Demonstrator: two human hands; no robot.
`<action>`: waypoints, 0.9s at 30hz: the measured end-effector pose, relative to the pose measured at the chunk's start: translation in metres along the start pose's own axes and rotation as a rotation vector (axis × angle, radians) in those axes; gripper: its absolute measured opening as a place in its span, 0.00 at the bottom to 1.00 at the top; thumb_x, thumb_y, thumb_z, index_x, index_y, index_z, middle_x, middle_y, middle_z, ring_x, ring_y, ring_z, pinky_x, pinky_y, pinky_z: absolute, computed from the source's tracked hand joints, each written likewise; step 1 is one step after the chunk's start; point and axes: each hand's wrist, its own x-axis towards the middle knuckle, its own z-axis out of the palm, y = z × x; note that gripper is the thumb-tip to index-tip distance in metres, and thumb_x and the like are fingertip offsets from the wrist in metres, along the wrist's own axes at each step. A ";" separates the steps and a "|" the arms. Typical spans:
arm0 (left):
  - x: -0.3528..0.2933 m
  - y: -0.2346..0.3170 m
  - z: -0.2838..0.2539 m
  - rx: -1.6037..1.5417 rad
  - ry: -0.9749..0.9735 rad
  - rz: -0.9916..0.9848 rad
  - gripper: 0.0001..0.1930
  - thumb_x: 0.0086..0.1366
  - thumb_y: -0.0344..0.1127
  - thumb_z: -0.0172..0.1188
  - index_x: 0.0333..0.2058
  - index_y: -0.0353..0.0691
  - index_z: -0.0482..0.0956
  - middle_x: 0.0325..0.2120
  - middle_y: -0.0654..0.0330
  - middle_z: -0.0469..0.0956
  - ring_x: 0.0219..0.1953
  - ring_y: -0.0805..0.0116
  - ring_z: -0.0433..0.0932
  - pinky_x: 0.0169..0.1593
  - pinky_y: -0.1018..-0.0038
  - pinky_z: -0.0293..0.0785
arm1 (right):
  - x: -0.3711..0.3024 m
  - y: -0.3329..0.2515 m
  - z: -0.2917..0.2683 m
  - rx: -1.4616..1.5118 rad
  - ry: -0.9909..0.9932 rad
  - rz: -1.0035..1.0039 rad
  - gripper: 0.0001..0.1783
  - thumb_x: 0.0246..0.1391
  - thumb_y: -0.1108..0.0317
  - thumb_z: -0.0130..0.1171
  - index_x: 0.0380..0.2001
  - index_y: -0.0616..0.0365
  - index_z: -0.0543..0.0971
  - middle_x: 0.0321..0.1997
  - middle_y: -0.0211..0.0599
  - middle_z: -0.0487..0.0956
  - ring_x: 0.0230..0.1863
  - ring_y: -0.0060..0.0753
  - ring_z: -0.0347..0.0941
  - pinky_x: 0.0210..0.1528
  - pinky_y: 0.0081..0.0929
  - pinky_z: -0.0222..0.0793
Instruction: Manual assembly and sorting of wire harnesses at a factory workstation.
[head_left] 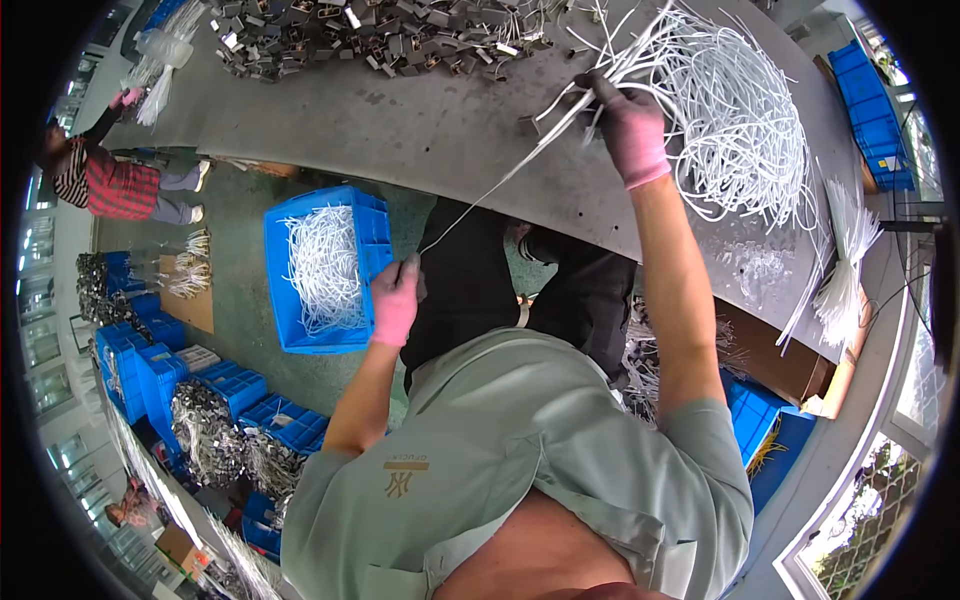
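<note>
The shirt (560,400) bears a gold monogram (398,484) of interlaced letters, upside down in view, with a short gold bar (407,465) and small lettering beside it. The lettering is too small to read surely.

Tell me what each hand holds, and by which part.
Left hand: a thin white strand, by its lower visible end. Right hand: several white strands, partway along; exact spot hidden.

Thin white wire (540,146), approx. straight, runs diag. from my L hand (397,298) at approx. 10 o'clock to my R hand (632,132) at approx. 1 o'clock, joining a few thicker white strands (583,99) there. Big tangled pile (745,120) of looped white wires lies loose on the table (430,130), approx. 2 o'clock, just beside R hand.
</note>
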 end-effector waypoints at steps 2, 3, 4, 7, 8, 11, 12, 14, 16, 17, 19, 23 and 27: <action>0.010 0.003 0.012 -0.045 0.013 0.032 0.19 0.68 0.44 0.50 0.22 0.38 0.68 0.12 0.65 0.64 0.11 0.75 0.61 0.17 0.76 0.56 | -0.012 -0.006 0.009 -0.237 -0.018 0.038 0.17 0.55 0.62 0.60 0.34 0.69 0.79 0.26 0.39 0.80 0.24 0.26 0.74 0.26 0.21 0.69; 0.017 0.007 0.020 -0.045 0.020 0.029 0.19 0.68 0.44 0.50 0.22 0.38 0.68 0.12 0.65 0.64 0.11 0.75 0.61 0.17 0.76 0.56 | -0.021 -0.006 0.015 -0.473 -0.031 0.067 0.17 0.55 0.60 0.61 0.33 0.69 0.79 0.25 0.37 0.79 0.23 0.24 0.72 0.26 0.20 0.66; 0.025 0.013 0.029 -0.082 0.003 0.068 0.19 0.69 0.47 0.47 0.25 0.38 0.68 0.13 0.64 0.65 0.12 0.75 0.62 0.17 0.76 0.56 | -0.032 0.003 0.026 -0.387 -0.082 0.074 0.18 0.53 0.58 0.62 0.28 0.67 0.80 0.20 0.32 0.77 0.19 0.20 0.69 0.23 0.20 0.62; 0.055 0.020 0.054 0.020 -0.012 0.145 0.17 0.69 0.45 0.45 0.35 0.35 0.73 0.21 0.59 0.72 0.20 0.73 0.70 0.24 0.73 0.67 | -0.058 0.036 0.049 -0.402 -0.207 0.148 0.14 0.54 0.61 0.61 0.30 0.64 0.79 0.20 0.32 0.77 0.19 0.19 0.68 0.22 0.19 0.63; 0.054 0.043 0.066 -0.052 -0.072 0.054 0.17 0.69 0.45 0.45 0.37 0.35 0.73 0.24 0.56 0.73 0.24 0.68 0.72 0.28 0.70 0.69 | -0.060 0.044 0.050 -0.392 -0.192 0.147 0.13 0.54 0.63 0.61 0.30 0.64 0.79 0.20 0.32 0.77 0.19 0.19 0.69 0.22 0.19 0.63; 0.081 0.057 0.097 0.094 -0.054 0.377 0.18 0.69 0.45 0.45 0.42 0.34 0.72 0.31 0.49 0.76 0.35 0.55 0.75 0.40 0.63 0.70 | -0.057 0.042 0.060 -0.439 -0.185 0.109 0.10 0.54 0.67 0.59 0.29 0.65 0.79 0.20 0.32 0.78 0.19 0.20 0.70 0.22 0.19 0.64; 0.082 0.074 0.112 0.214 -0.028 0.609 0.18 0.69 0.44 0.46 0.43 0.33 0.71 0.33 0.49 0.76 0.35 0.54 0.75 0.40 0.64 0.71 | -0.044 0.048 0.048 -0.448 -0.138 0.059 0.10 0.54 0.67 0.59 0.29 0.65 0.79 0.21 0.33 0.78 0.19 0.21 0.71 0.21 0.20 0.64; 0.080 0.109 0.140 0.074 -0.139 0.360 0.17 0.67 0.44 0.50 0.44 0.34 0.71 0.34 0.48 0.76 0.38 0.55 0.76 0.42 0.65 0.71 | -0.008 0.043 0.020 -0.610 -0.144 0.092 0.10 0.55 0.67 0.58 0.31 0.65 0.78 0.20 0.34 0.78 0.17 0.23 0.72 0.19 0.21 0.64; 0.087 0.134 0.156 0.129 -0.225 0.407 0.23 0.62 0.47 0.56 0.47 0.34 0.69 0.38 0.44 0.76 0.42 0.51 0.76 0.46 0.63 0.71 | 0.007 0.005 0.010 -0.830 -0.131 0.189 0.11 0.56 0.67 0.55 0.34 0.65 0.78 0.21 0.35 0.78 0.17 0.24 0.73 0.17 0.20 0.63; 0.102 0.134 0.162 0.254 -0.137 0.483 0.27 0.60 0.48 0.58 0.49 0.33 0.67 0.41 0.42 0.74 0.44 0.49 0.75 0.49 0.62 0.70 | 0.014 0.002 -0.007 -0.816 -0.091 0.160 0.11 0.57 0.66 0.55 0.35 0.65 0.78 0.21 0.34 0.78 0.17 0.23 0.73 0.17 0.20 0.63; 0.160 0.119 0.172 0.513 0.088 0.641 0.36 0.55 0.50 0.62 0.55 0.33 0.61 0.50 0.38 0.68 0.51 0.45 0.71 0.55 0.61 0.68 | 0.019 -0.009 -0.023 -0.656 -0.001 0.157 0.13 0.58 0.66 0.54 0.40 0.65 0.76 0.24 0.34 0.78 0.17 0.24 0.72 0.17 0.19 0.62; 0.228 0.116 0.188 0.606 0.061 0.391 0.33 0.55 0.49 0.62 0.55 0.37 0.64 0.53 0.42 0.67 0.56 0.44 0.67 0.56 0.59 0.67 | 0.012 0.005 -0.042 -0.101 -0.032 0.167 0.15 0.60 0.68 0.51 0.46 0.68 0.72 0.32 0.45 0.78 0.29 0.37 0.77 0.29 0.29 0.73; 0.227 0.124 0.180 0.961 -0.172 0.442 0.26 0.55 0.49 0.59 0.49 0.41 0.72 0.52 0.45 0.69 0.53 0.47 0.70 0.55 0.61 0.68 | 0.000 0.039 -0.044 0.373 -0.156 0.172 0.15 0.60 0.72 0.49 0.48 0.71 0.69 0.42 0.57 0.77 0.46 0.56 0.75 0.47 0.43 0.72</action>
